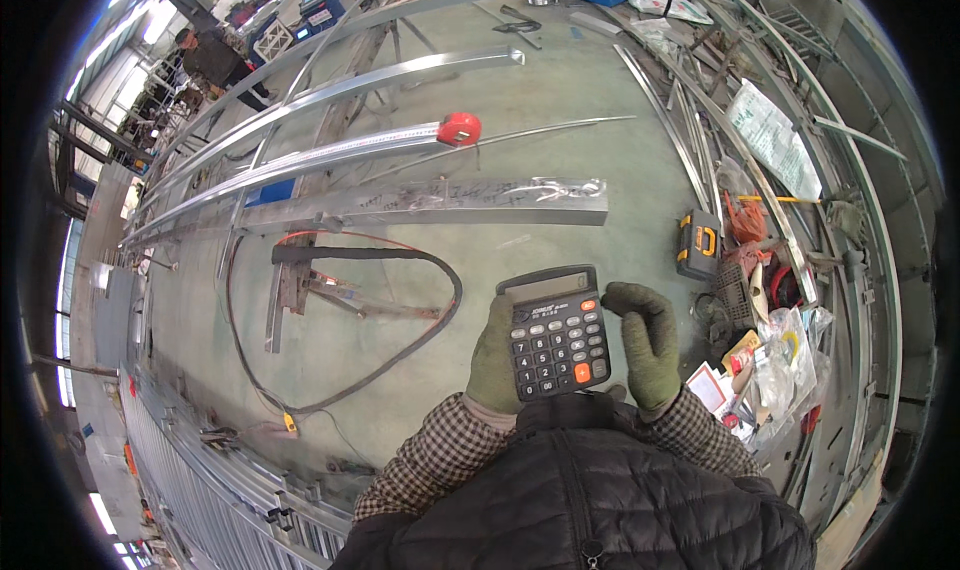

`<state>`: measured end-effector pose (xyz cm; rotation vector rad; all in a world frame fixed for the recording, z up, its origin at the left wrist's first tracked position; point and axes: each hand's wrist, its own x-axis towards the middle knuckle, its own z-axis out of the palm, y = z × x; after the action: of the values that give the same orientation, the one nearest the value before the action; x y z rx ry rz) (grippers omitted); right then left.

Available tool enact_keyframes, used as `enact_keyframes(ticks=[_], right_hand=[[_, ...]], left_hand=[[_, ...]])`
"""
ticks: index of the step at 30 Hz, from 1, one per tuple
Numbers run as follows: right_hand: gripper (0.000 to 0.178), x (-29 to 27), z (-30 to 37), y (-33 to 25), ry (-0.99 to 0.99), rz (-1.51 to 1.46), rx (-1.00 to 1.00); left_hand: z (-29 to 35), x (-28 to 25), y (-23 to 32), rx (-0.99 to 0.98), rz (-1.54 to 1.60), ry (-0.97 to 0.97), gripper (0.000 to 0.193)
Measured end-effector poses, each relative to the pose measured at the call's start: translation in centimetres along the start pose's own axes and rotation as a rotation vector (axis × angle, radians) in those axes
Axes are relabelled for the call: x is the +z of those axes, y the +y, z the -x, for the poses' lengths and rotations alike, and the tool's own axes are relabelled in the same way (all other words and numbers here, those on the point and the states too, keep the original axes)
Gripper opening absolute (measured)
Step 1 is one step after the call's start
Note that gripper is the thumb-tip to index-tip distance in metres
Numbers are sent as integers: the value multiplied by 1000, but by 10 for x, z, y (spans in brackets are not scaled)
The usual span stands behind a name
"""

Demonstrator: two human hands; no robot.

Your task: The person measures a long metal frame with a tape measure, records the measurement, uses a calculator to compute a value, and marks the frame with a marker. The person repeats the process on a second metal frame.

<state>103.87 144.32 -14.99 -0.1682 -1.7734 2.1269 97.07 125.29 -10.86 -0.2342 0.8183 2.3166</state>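
My left hand grips the calculator, likely light, stiff, by its left edge; right hand loosely open.

White light glares from the windows at far left, blown out; the floor is softly, fairly evenly lit; a metal bar carries bright highlights; the calculator looks sharp; straight edges bow toward black, vignetted corners.
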Motion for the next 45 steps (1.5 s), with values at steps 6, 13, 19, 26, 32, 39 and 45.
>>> enact_keyframes(ticks=[6, 13, 19, 26, 32, 39, 45], right_hand=[[34, 66, -25, 13, -142, -71, 135], [32, 116, -79, 43, -282, -20, 302], [31, 172, -160, 90, -403, -72, 286], [34, 212, -236, 132, -519, 29, 209], [37, 227, -266, 158, -462, -33, 440], [38, 247, -276, 178, -366, 63, 404], [38, 264, -280, 177, -302, 16, 431]], left_hand=[[8, -42, 43, 60, 82, 27, 72], [-14, -79, 86, 147, 81, 138, 73], [-63, -111, 145, 246, 25, 319, 78], [-118, -133, 205, 267, -6, 408, 80], [-152, -151, 229, 196, 40, 464, 84], [-179, -179, 252, 126, 66, 390, 76], [-193, -198, 277, -56, 100, 416, 80]])
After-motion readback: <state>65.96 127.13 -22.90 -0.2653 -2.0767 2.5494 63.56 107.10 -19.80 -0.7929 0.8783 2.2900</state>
